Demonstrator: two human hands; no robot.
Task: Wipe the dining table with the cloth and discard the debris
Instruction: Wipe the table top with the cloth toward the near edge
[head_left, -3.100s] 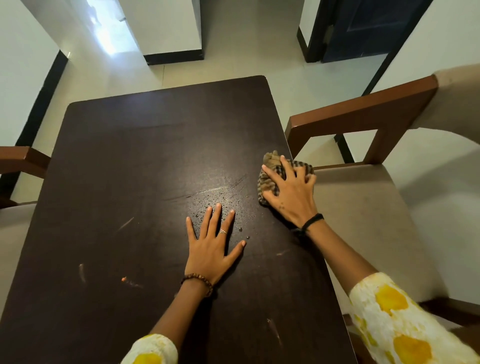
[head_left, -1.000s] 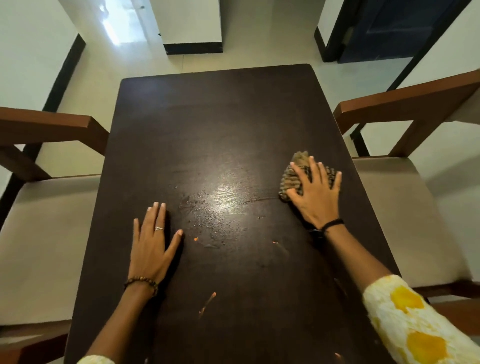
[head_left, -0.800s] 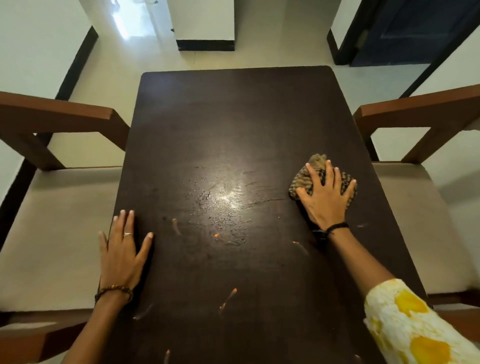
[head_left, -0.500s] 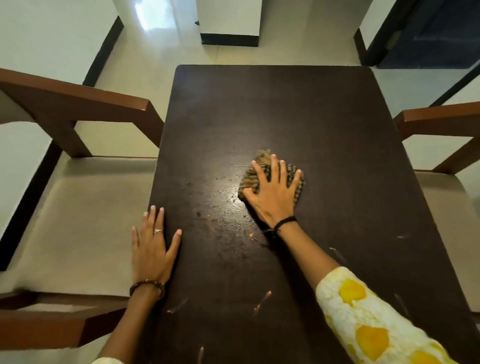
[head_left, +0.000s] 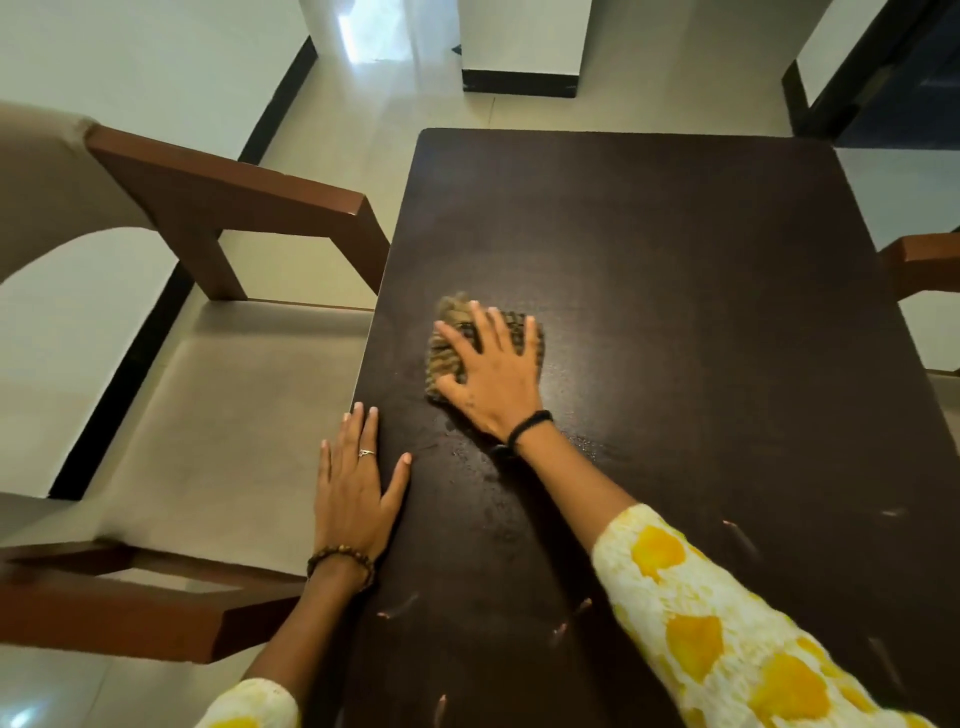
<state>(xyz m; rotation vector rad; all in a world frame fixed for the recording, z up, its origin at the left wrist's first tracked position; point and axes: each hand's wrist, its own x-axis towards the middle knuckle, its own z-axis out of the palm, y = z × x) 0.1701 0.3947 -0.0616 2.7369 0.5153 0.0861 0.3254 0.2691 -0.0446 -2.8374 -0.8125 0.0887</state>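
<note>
One dark brown rectangular wooden table (head_left: 675, 249) carries one crumpled brown-and-tan checked cloth (head_left: 447, 348), lying near its left edge. Two hands are on the table. The right hand (head_left: 493, 379) lies flat on the cloth, fingers spread and straight, pressing it down. The left hand (head_left: 353, 493) rests flat at the left edge, fingers straight, holding nothing. About six small orange-tinted streaks of debris (head_left: 400, 605) lie scattered on the near part. Two brown wooden armchairs with beige seats flank the table: one at left (head_left: 218, 415), one partly visible at right (head_left: 919, 260).
</note>
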